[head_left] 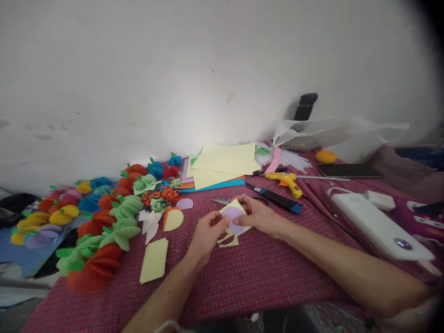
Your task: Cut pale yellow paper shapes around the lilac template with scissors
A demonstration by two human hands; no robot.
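A purple paper circle [231, 216] lies against a pale yellow paper piece [235, 203], and both are pinched between my two hands. My left hand [208, 233] grips their left edge with thumb and fingertips. On the other side, my right hand [260, 216] has its thumb on the purple circle and its fingers behind the yellow paper. Just below lie yellow paper scraps [231, 241] on the cloth. Scissors [222, 200] rest behind the hands, partly hidden by the right one. A stack of yellow paper rectangles [154, 260] sits to the left, near yellow half-round cutouts [174, 220].
Colourful paper pumpkins and fruits [100, 231] crowd the left side. Paper sheets [222, 159] lie at the back, by the wall. On the right are a box cutter [277, 199], a yellow glue gun [286, 181], a white power bank [379, 224] and a dark phone [350, 171].
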